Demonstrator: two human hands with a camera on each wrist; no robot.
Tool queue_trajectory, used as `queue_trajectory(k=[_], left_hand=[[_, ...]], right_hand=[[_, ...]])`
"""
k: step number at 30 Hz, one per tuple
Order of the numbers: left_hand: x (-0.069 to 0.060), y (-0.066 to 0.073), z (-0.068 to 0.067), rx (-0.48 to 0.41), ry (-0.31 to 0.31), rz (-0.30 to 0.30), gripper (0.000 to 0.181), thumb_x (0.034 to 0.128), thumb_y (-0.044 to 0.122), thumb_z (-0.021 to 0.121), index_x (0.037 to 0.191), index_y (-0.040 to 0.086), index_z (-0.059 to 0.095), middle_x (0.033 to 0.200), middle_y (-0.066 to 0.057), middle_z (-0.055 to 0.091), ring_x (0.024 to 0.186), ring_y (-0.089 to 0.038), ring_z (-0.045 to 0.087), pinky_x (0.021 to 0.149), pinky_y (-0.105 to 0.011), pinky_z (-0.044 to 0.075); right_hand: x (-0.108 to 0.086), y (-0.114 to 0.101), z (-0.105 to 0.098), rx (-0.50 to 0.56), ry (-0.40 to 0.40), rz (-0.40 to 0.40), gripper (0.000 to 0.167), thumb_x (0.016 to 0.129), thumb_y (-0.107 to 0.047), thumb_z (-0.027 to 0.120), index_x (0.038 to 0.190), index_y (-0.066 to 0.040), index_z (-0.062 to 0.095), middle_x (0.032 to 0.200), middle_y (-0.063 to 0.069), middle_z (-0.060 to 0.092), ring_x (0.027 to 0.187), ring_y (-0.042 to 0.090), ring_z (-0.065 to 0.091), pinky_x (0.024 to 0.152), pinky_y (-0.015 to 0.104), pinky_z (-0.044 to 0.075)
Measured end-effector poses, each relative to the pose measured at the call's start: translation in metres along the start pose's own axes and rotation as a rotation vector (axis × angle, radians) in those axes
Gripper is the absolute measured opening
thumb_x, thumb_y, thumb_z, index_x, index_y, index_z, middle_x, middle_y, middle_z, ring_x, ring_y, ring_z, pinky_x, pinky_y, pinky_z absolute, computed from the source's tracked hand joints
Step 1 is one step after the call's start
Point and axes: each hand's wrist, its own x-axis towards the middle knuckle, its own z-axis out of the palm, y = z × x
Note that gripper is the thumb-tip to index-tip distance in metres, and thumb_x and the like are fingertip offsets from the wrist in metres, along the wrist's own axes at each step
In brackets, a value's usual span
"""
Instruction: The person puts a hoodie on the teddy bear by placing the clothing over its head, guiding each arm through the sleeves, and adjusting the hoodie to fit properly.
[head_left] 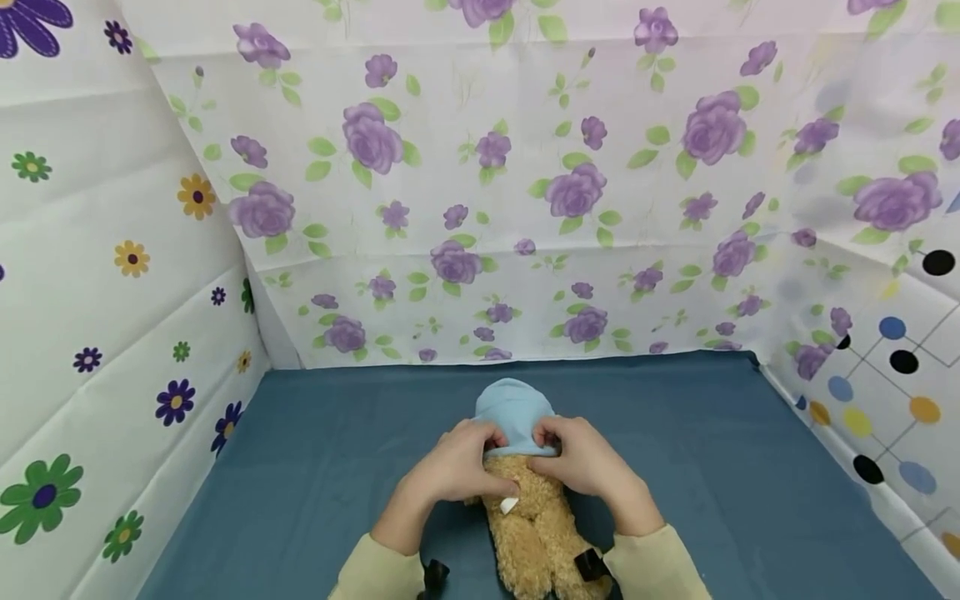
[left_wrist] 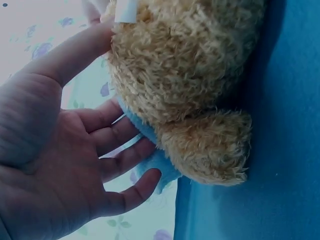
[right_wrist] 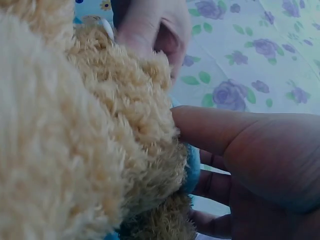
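A plush toy (head_left: 522,542) with curly tan fur lies on its back on the blue cloth, legs toward me. A light-blue hat (head_left: 512,410) covers its head, so the face is hidden. My left hand (head_left: 459,463) grips the hat's left rim with curled fingers, while its thumb rests on the toy's body beside a white tag (head_left: 509,505). On the other side my right hand (head_left: 585,457) holds the right rim, its thumb against the fur just below. In the left wrist view, the fingertips touch the hat (left_wrist: 160,167) behind the toy's arm (left_wrist: 210,147).
Blue cloth (head_left: 337,433) covers the table around the toy. A white sheet with purple flowers (head_left: 457,262) hangs along the back edge. Flower-print cloth (head_left: 90,317) stands at the left, and dotted cloth (head_left: 877,408) at the right. Black straps (head_left: 591,565) sit at the wrists.
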Motion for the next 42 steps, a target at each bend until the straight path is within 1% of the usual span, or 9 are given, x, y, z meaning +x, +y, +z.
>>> queue_trajectory(k=[4, 8, 11, 16, 20, 25, 30, 36, 42], left_hand=[[0.004, -0.001, 0.001, 0.041, 0.032, 0.022, 0.034, 0.0834, 0.038, 0.091, 0.1, 0.025, 0.064, 0.092, 0.01, 0.059, 0.085, -0.017, 0.05, 0.079, -0.042, 0.039], [0.004, 0.001, 0.005, 0.104, 0.096, 0.058, 0.025, 0.0859, 0.028, 0.087, 0.092, 0.024, 0.062, 0.078, 0.008, 0.053, 0.07, -0.013, 0.045, 0.068, -0.033, 0.036], [0.004, 0.002, 0.005, 0.12, 0.121, 0.06, 0.024, 0.0877, 0.028, 0.085, 0.088, 0.023, 0.062, 0.072, 0.008, 0.049, 0.062, -0.011, 0.041, 0.062, -0.029, 0.034], [0.003, 0.001, 0.007, 0.048, 0.084, 0.019, 0.025, 0.0871, 0.029, 0.087, 0.087, 0.022, 0.063, 0.07, 0.006, 0.05, 0.053, -0.011, 0.039, 0.055, -0.029, 0.034], [0.002, 0.0, 0.008, 0.024, 0.089, 0.004, 0.026, 0.0867, 0.029, 0.087, 0.087, 0.02, 0.062, 0.072, 0.005, 0.048, 0.054, -0.012, 0.037, 0.056, -0.03, 0.033], [-0.001, -0.001, 0.009, 0.01, 0.048, -0.019, 0.027, 0.0876, 0.03, 0.087, 0.089, 0.02, 0.062, 0.075, 0.004, 0.049, 0.056, -0.012, 0.038, 0.057, -0.03, 0.033], [-0.001, 0.001, 0.004, 0.025, 0.087, -0.015, 0.026, 0.0883, 0.03, 0.087, 0.09, 0.021, 0.062, 0.077, 0.004, 0.053, 0.055, -0.013, 0.043, 0.056, -0.031, 0.036], [-0.004, 0.002, 0.002, 0.023, 0.066, -0.027, 0.026, 0.089, 0.029, 0.087, 0.092, 0.021, 0.062, 0.078, 0.004, 0.056, 0.055, -0.013, 0.046, 0.056, -0.03, 0.039], [-0.009, 0.002, 0.009, 0.025, 0.08, -0.038, 0.026, 0.089, 0.03, 0.087, 0.094, 0.022, 0.063, 0.081, 0.004, 0.058, 0.056, -0.013, 0.048, 0.056, -0.031, 0.04]], right_hand=[[0.003, 0.0, 0.0, -0.014, 0.016, -0.029, 0.031, 0.099, -0.016, 0.08, 0.087, -0.013, 0.051, 0.071, -0.005, 0.032, 0.06, 0.007, 0.028, 0.064, 0.031, 0.029], [0.004, 0.001, 0.002, -0.012, 0.004, -0.016, 0.035, 0.1, -0.012, 0.076, 0.084, -0.013, 0.044, 0.072, -0.005, 0.024, 0.06, 0.009, 0.024, 0.066, 0.032, 0.026], [0.005, 0.003, 0.003, -0.003, 0.006, -0.019, 0.033, 0.101, -0.012, 0.074, 0.085, -0.013, 0.044, 0.073, -0.005, 0.025, 0.059, 0.009, 0.025, 0.065, 0.032, 0.026], [0.003, 0.005, 0.005, 0.019, -0.022, 0.009, 0.028, 0.101, -0.013, 0.073, 0.088, -0.016, 0.049, 0.071, -0.006, 0.028, 0.057, 0.008, 0.027, 0.063, 0.03, 0.028], [0.002, 0.005, 0.008, 0.039, -0.004, 0.007, 0.026, 0.101, -0.013, 0.073, 0.089, -0.015, 0.05, 0.071, -0.006, 0.029, 0.057, 0.008, 0.028, 0.062, 0.03, 0.029], [0.0, 0.005, 0.011, 0.058, -0.031, 0.014, 0.029, 0.102, -0.014, 0.074, 0.088, -0.014, 0.048, 0.07, -0.006, 0.029, 0.055, 0.008, 0.028, 0.061, 0.029, 0.03], [0.004, 0.003, 0.01, 0.038, 0.014, -0.013, 0.032, 0.102, -0.016, 0.074, 0.088, -0.013, 0.047, 0.073, -0.005, 0.028, 0.058, 0.008, 0.028, 0.062, 0.03, 0.028], [0.005, -0.001, 0.009, 0.024, -0.009, -0.015, 0.031, 0.102, -0.016, 0.075, 0.088, -0.015, 0.047, 0.073, -0.005, 0.028, 0.058, 0.007, 0.028, 0.062, 0.029, 0.03], [-0.002, 0.001, 0.016, 0.031, 0.022, -0.023, 0.03, 0.102, -0.014, 0.074, 0.089, -0.015, 0.047, 0.073, -0.005, 0.029, 0.058, 0.007, 0.028, 0.062, 0.03, 0.029]])
